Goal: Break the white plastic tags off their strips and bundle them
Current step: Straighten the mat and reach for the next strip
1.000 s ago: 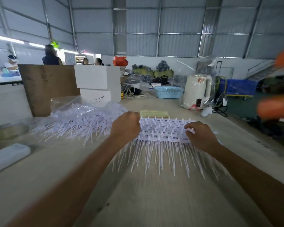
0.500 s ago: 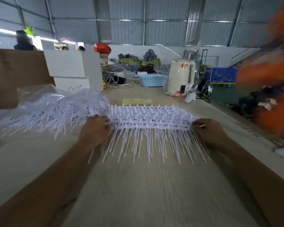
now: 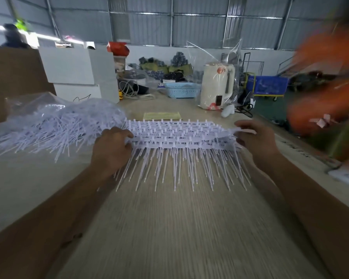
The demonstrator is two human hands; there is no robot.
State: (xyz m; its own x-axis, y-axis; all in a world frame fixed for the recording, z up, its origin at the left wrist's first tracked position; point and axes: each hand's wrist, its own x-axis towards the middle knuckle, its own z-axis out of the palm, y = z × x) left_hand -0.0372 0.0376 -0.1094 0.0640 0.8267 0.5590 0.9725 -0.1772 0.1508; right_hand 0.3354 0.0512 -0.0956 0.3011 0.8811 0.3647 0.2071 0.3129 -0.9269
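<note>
Hands grip the two ends of a stacked sheet of white tag strips (image 3: 179, 135), which is held level just above the bench (image 3: 169, 228), a little beyond its middle. The left hand (image 3: 111, 150) has its fingers curled over the left end, thumb on top, clamped on the strips. The right hand (image 3: 254, 139) pinches the right end, fingers bent around the edge and closed on it. Long thin tails of the tags hang from the near edge of the sheet and fan out toward the near side, their tips close to the wood-grain surface; whether they touch it I cannot tell.

To the left, just beside the left hand, lies a big loose heap of white tags (image 3: 54, 125), spilling from a clear plastic bag (image 3: 30, 101). Behind the heap stand two stacked white boxes (image 3: 77, 77) and a brown board (image 3: 14, 73). Just beyond the held strips a yellowish slip of paper (image 3: 161, 115) lies flat on the bench. Farther off sit a light blue basket (image 3: 182, 90) and a cream-coloured kettle (image 3: 218, 85) wrapped in clear plastic. At the right edge is a blurred orange shape (image 3: 330, 77), too smeared to identify.
</note>
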